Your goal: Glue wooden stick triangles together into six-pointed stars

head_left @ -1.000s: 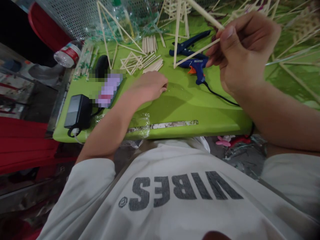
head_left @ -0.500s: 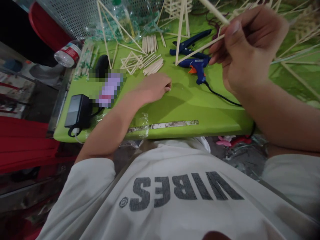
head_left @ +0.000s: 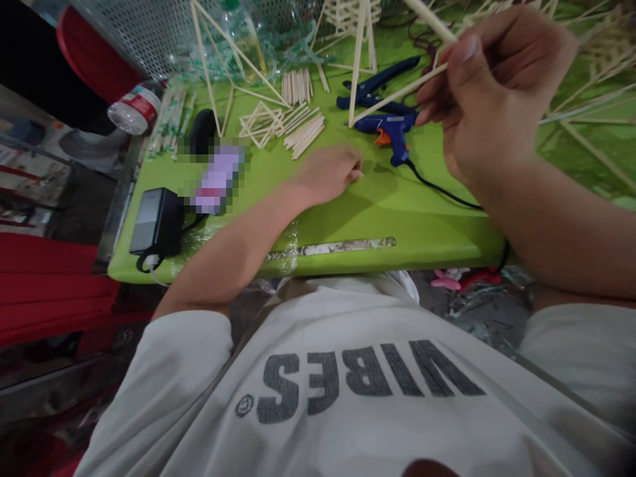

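My right hand [head_left: 489,86] is raised over the green table [head_left: 377,218] and pinches the corner of a thin wooden stick frame [head_left: 392,96] between thumb and fingers. Lower down, my left hand [head_left: 328,173] rests on the table with its fingers curled under; whether they hold anything is hidden. It lies a little to the left of a blue hot glue gun [head_left: 390,130]. A pile of short cut sticks [head_left: 303,132] lies just beyond my left hand.
Blue cutters [head_left: 375,89] lie behind the glue gun, whose black cord [head_left: 442,192] runs off the table's right edge. A phone [head_left: 216,179] and black power adapter [head_left: 154,222] sit at the left. A plastic bottle [head_left: 134,106] and more stick frames [head_left: 223,66] fill the back.
My left hand has slid to the right across the table, toward the glue gun. My right hand with the stick frame has risen slightly.
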The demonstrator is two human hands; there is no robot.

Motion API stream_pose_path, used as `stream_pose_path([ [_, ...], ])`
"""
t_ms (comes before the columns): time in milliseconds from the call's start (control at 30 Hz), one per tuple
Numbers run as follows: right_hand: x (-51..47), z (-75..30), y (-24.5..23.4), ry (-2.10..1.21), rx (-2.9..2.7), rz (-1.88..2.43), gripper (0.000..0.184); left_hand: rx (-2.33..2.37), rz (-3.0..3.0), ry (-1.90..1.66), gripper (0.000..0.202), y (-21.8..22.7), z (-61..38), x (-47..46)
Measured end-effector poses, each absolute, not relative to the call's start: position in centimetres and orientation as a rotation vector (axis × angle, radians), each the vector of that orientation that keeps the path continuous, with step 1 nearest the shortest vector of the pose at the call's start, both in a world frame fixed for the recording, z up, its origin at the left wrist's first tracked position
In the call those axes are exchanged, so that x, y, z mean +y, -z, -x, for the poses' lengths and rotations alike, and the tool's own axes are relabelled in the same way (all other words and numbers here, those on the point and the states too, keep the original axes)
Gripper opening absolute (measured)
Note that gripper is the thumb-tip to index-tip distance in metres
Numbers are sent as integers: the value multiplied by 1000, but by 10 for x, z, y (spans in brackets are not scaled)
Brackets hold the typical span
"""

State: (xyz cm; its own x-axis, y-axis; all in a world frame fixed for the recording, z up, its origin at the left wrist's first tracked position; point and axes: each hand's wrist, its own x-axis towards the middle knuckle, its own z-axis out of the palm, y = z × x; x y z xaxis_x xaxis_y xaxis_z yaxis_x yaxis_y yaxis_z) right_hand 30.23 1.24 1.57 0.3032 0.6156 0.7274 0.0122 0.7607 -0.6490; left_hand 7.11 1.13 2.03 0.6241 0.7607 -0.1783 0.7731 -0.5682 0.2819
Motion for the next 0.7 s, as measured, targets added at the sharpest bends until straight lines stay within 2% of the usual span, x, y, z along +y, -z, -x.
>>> stream_pose_path([
  [100,10,-303,-17,-449,-1183,581,53,1205,-2439,-5,36,-19,-70,13],
  [167,7,-303,-19,-455,-1156,541,54,1189,-2342,-218,40,-12,-61,20],
  [267,-1,-305,-23,-502,-1172,627,45,1002,-2090,-664,26,0,-42,31],
  [333,-8,-306,-25,-529,-1193,722,39,899,-1945,-840,19,4,-32,34],
  [500,-14,-303,-28,-551,-1176,711,43,801,-1906,-999,10,-8,-27,22],
  [567,-12,-300,-28,-557,-1158,691,47,771,-1923,-1025,14,-14,-28,15],
  [700,-11,-297,-26,-567,-1158,726,54,798,-1927,-1119,36,-17,-31,8],
])
